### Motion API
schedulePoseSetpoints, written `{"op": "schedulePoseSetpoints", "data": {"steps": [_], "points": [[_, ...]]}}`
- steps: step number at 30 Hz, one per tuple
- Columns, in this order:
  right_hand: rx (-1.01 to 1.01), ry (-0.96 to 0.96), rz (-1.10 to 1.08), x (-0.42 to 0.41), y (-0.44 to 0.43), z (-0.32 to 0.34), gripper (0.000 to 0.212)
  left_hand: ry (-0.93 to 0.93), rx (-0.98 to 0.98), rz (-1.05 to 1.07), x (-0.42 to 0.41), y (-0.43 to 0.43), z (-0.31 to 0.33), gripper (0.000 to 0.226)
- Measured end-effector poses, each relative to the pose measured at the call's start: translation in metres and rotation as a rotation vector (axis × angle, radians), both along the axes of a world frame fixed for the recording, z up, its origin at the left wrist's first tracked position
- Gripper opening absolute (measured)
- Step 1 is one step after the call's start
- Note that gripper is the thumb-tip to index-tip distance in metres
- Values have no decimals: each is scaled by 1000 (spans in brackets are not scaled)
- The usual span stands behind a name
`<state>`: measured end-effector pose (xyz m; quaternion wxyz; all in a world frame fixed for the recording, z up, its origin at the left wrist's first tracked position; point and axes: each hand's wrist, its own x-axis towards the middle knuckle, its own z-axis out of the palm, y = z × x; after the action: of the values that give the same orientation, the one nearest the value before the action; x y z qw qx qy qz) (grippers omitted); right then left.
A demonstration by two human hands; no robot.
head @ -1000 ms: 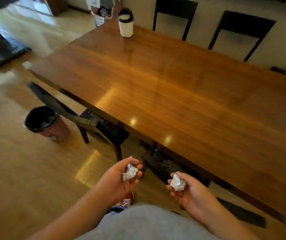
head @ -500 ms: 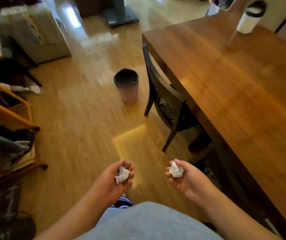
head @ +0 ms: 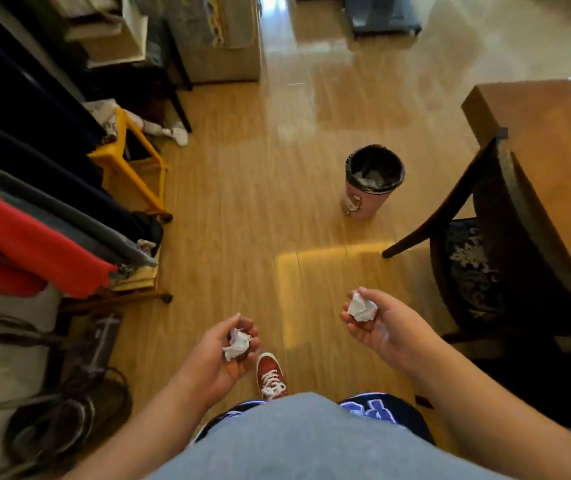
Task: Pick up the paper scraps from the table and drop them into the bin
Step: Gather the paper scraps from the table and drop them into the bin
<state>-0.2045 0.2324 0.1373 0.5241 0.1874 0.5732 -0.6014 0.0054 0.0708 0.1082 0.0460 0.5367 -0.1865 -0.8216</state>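
The bin point(head: 375, 181) stands upright on the floor well ahead, nearer the right hand point(head: 379, 323), while the left hand point(head: 228, 351) and right each cup 1 scrap point(head: 238, 344) in loosely curled fingers.

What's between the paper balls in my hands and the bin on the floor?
Nothing visible. Bare wooden floor runs from the left hand and right hand, each holding a crumpled paper ball, to the pink bin. The dark chair stands off to the right.
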Motion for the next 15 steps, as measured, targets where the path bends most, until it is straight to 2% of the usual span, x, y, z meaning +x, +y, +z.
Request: {"op": "schedulePoseSetpoints", "data": {"steps": [7,15], "points": [[45,-36,-59,-56,-48,-12,34,13,-37,-27,-51,-79,1,25],[122,-83,-102,-159,-80,-43,33,90,-63,-28,-181,-139,2,25]]}}
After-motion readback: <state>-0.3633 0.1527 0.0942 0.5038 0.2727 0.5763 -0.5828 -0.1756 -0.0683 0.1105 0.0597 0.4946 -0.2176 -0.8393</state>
